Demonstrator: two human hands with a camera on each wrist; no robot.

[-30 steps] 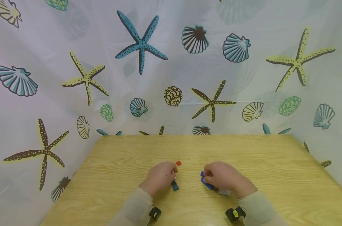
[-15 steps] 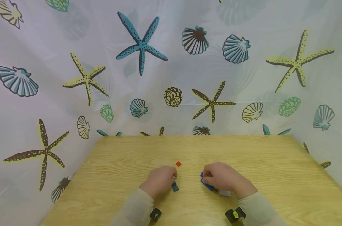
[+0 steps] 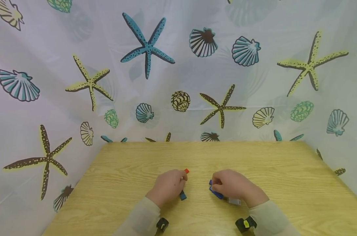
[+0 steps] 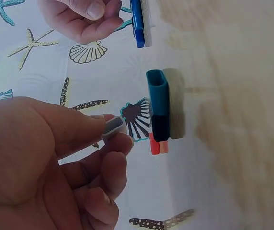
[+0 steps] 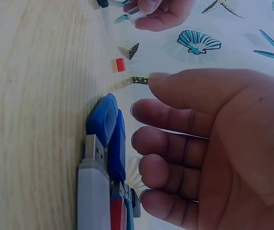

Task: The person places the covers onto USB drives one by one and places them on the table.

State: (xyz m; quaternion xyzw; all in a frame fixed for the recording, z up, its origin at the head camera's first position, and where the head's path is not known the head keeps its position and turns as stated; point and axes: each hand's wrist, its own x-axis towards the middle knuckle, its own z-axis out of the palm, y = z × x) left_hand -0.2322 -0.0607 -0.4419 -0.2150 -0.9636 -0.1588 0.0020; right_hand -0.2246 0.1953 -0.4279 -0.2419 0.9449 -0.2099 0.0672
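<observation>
My left hand [image 3: 168,186] pinches a small whitish-grey cap [image 4: 119,130] between thumb and index finger, its hollow opening showing in the left wrist view. Beyond the fingertips a teal cap [image 4: 157,93] lies on the table, with a small red piece [image 5: 121,64] farther off. My right hand [image 5: 209,134] hovers beside several USB sticks and caps, fingers loosely bent and grasping nothing. Nearest it are a blue cap [image 5: 100,117], a darker blue one [image 5: 117,153] and a grey USB stick [image 5: 90,196] with its metal plug bare. Red, teal and dark sticks are partly hidden behind these.
The wooden table [image 3: 131,157] runs back to a white curtain [image 3: 172,72] printed with starfish and shells, which also closes off both sides. A black strap device sits at each wrist, one [image 3: 162,224] left and one [image 3: 245,224] right.
Since half a second ago my left hand has moved slightly forward with the whitish cap, and its fingertips now overlap the red piece in the head view. My right hand has stayed put.
</observation>
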